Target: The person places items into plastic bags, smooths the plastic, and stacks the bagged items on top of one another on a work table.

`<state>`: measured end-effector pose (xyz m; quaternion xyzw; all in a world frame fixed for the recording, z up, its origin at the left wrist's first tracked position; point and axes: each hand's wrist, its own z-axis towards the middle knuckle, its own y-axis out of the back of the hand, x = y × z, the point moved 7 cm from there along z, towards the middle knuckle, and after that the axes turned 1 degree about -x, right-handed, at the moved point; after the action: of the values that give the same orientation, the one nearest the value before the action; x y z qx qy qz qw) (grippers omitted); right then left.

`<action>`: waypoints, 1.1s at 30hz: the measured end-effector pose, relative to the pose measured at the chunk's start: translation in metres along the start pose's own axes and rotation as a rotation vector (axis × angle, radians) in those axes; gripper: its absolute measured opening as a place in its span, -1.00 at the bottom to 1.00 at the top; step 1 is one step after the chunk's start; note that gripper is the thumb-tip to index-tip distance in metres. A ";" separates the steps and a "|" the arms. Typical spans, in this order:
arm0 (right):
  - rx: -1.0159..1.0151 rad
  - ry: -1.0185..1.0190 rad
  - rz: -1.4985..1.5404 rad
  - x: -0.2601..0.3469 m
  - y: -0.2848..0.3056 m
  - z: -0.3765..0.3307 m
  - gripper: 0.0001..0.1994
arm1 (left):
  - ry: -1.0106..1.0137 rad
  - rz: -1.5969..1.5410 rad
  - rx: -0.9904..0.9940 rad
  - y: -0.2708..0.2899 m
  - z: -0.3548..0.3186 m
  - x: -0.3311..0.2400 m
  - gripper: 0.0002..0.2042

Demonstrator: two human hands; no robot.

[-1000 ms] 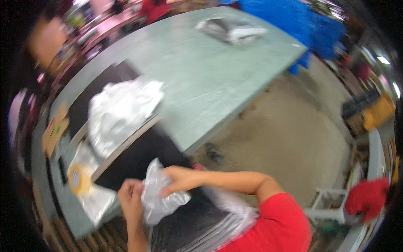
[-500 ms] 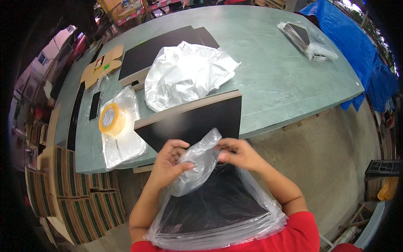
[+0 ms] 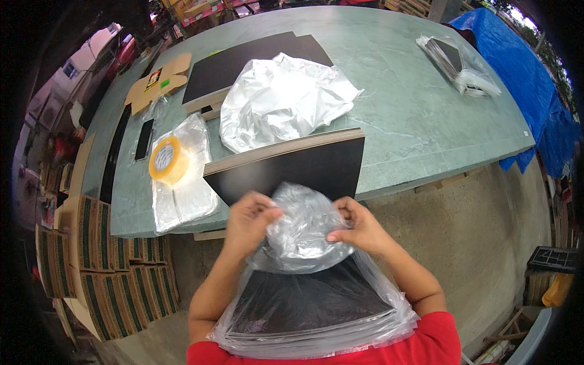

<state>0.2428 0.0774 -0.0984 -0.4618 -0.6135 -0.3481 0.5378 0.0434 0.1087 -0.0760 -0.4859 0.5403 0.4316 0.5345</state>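
Between my two hands a clear plastic bag (image 3: pixel 304 228) is spread, its mouth bunched and rounded. My left hand (image 3: pixel 250 222) pinches its left edge, and my right hand (image 3: pixel 359 228) grips the right edge with thumb and fingers. Below them, against my body, lies a stack of black sheets in clear plastic (image 3: pixel 310 304). Just beyond my hands a block of black boards (image 3: pixel 292 164) stands on edge at the table's near side. Behind it rests a crumpled white plastic bag (image 3: pixel 283 100).
A green table (image 3: pixel 413 115) carries a tape roll (image 3: pixel 170 159) on flat clear bags (image 3: pixel 182 204), a black phone (image 3: pixel 144 139), a cardboard piece (image 3: pixel 155 82), black boards (image 3: pixel 243 64) and a wrapped pack (image 3: pixel 453 61). Bundled cartons (image 3: pixel 121 298) stand lower left; a blue tarp (image 3: pixel 517 79) hangs right.
The clear bag has been pulled wider between my hands, which have moved apart. My right hand has shifted slightly right and down, and the view has tilted a little.
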 end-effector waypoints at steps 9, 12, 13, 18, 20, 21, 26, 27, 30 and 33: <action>0.249 -0.065 0.017 0.020 -0.014 0.015 -0.69 | -0.147 0.291 0.096 -0.015 -0.004 -0.033 -0.89; 0.182 -0.099 -0.379 0.023 -0.009 0.022 -0.78 | -0.336 0.410 0.037 -0.013 -0.005 -0.050 -0.86; 0.153 -0.121 -0.244 0.020 -0.005 0.022 -0.79 | -0.378 0.510 -0.048 -0.011 -0.008 -0.059 -0.87; 0.194 -0.107 0.199 0.013 -0.017 0.019 -0.81 | -0.318 0.695 0.286 -0.050 -0.027 -0.068 -0.79; 0.263 -0.052 0.356 0.015 -0.032 0.022 -0.82 | -0.253 0.586 0.303 -0.064 -0.021 -0.055 -0.75; 0.264 -0.057 0.525 0.014 -0.031 0.027 -0.82 | -0.232 0.534 0.316 -0.069 -0.015 -0.048 -0.74; 0.206 0.129 1.014 0.029 0.036 0.006 -0.85 | 0.413 0.198 0.140 0.069 -0.050 0.078 -0.80; 0.155 0.101 1.047 0.021 0.052 0.000 -0.85 | 0.563 0.077 -0.121 0.119 -0.076 0.107 -0.85; 0.006 0.028 1.028 0.001 0.086 -0.015 -0.86 | 0.555 0.023 -0.842 0.264 -0.148 0.152 -0.87; 0.017 -0.049 0.759 0.004 0.067 -0.016 -0.90 | -0.111 0.552 -1.266 0.290 -0.151 0.056 -0.92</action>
<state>0.3112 0.0856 -0.0960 -0.6600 -0.4141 -0.1079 0.6175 -0.2639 0.0012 -0.1382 -0.5260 0.2604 0.8083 0.0456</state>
